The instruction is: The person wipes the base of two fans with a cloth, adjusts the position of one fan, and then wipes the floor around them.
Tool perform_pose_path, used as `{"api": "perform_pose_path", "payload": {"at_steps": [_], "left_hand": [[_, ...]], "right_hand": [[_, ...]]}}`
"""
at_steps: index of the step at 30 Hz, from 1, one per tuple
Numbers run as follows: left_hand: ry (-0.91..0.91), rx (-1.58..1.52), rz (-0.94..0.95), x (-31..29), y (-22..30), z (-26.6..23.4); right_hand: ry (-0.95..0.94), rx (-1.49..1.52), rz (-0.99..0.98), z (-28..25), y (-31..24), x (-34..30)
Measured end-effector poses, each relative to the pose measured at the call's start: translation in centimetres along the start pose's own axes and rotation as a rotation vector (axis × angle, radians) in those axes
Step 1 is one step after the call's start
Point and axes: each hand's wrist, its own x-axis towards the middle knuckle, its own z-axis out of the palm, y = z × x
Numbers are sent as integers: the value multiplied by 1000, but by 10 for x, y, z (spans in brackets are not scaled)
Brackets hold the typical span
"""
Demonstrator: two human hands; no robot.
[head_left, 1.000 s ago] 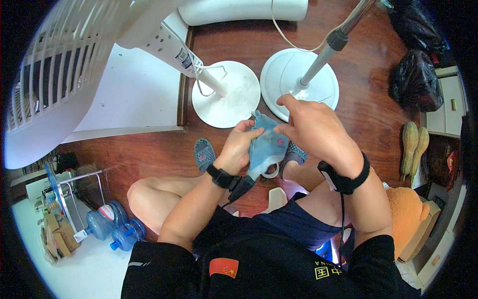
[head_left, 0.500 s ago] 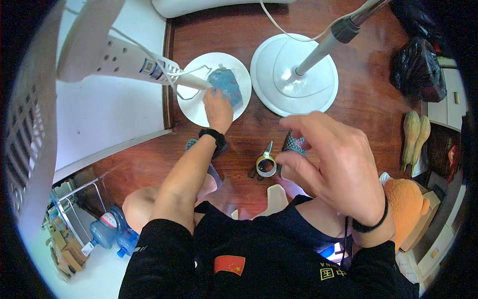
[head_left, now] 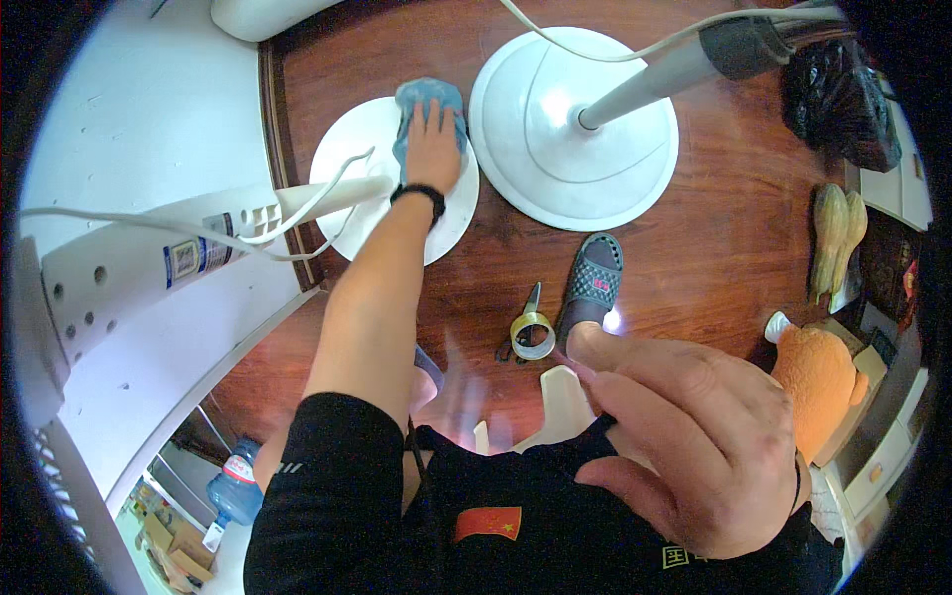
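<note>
My left hand [head_left: 433, 149] presses a crumpled light-blue cloth [head_left: 414, 97] onto the far edge of a white round fan base [head_left: 337, 139]. Its fingers are bent over the cloth. From this base a white fan pole [head_left: 332, 201] leans out toward the left, with a white cord around it. Above my right thigh, my right hand [head_left: 694, 436] hovers in the air, thumb and curved fingers apart, with nothing visible in it.
A second white round base [head_left: 635, 169] with a grey pole stands to the right. Scissors [head_left: 535, 297] and a tape roll [head_left: 533, 337] lie before me, beside my slipper [head_left: 595, 278]. At right are a black bag [head_left: 843, 119], squashes [head_left: 838, 238] and an orange plush [head_left: 813, 387].
My left hand has slid the cloth to the base's far edge. The fan pole tips lower toward the left. My right hand has dropped back toward my lap.
</note>
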Motion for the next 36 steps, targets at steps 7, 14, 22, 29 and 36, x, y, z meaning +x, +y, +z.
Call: {"api": "perform_pose_path", "payload": {"at_steps": [7,14,22,29,36], "left_hand": [[63,-72,-80,-67,23,7],[-93,6,-45,-167,37,-15],[-40,0,-59,-138,40,-21],[-41,131,-31,-83,13,-9],[-84,16,-102,-176,36,-11]], "right_hand": [[-11,-47,-37,2,8,1],[22,-26,-45,6,-6,-6],[24,-45,-19,9,-2,-8],[-1,-21,-9,10,-4,-3],[-4,-104,-6,10,-5,-3]]}}
